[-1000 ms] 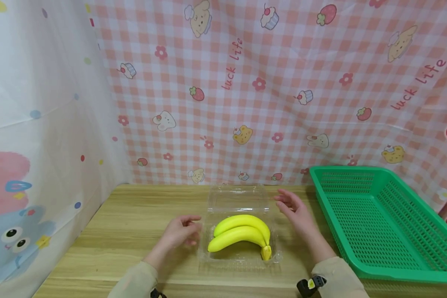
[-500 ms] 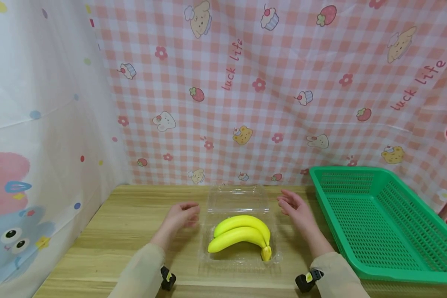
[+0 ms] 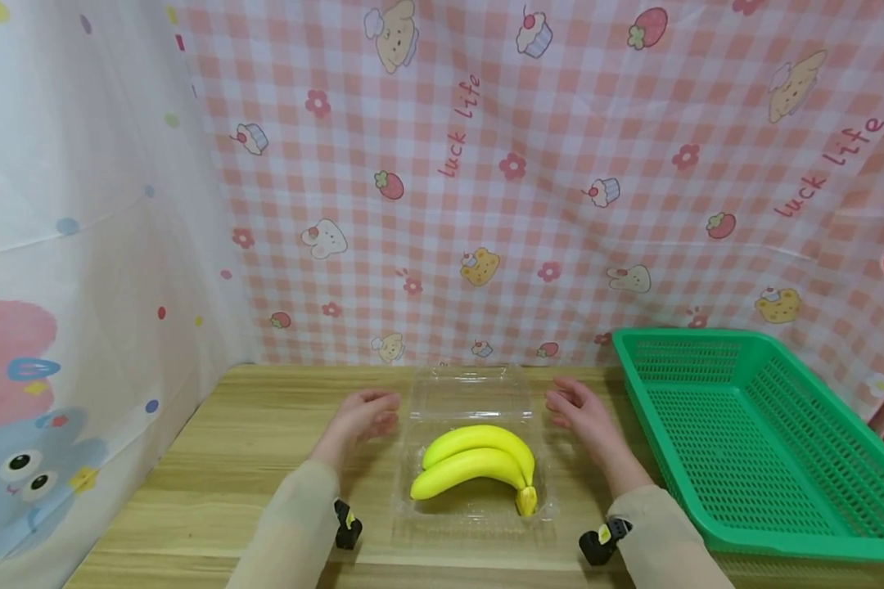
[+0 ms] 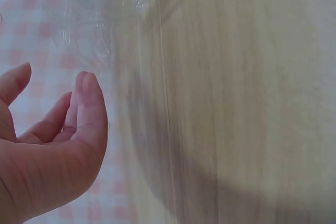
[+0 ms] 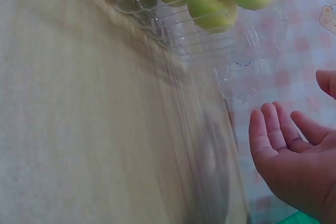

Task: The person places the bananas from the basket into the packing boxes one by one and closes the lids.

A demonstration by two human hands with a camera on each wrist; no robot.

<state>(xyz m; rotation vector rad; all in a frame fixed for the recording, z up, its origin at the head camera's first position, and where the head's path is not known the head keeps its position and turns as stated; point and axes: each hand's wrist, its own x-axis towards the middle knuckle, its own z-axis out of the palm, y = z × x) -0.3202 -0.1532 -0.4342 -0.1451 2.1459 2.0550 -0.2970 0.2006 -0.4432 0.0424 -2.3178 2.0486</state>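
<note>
A clear plastic clamshell box (image 3: 479, 517) sits on the table with its lid (image 3: 471, 394) raised at the back. Two joined yellow bananas (image 3: 475, 470) lie in its base, stem toward the near right corner. To the left of the lid hovers my left hand (image 3: 361, 419), fingers loosely bent and holding nothing; the left wrist view shows the box edge (image 4: 89, 24) beyond the fingertips. My right hand (image 3: 584, 417) is on the other side of the lid, palm turned inward, its fingers relaxed and apart from the box. The bananas (image 5: 212, 6) show through the clear wall in the right wrist view.
A green plastic basket (image 3: 803, 541) with perforated sides stands to the right of my right arm. Behind the wooden table (image 3: 265, 409) hangs a pink checked cloth (image 3: 427, 221), and a white patterned curtain (image 3: 118, 245) hangs on the left.
My left hand has moved away from me, from beside the box's base to beside the raised lid. The right hand has shifted only slightly. Box and bananas have stayed put.
</note>
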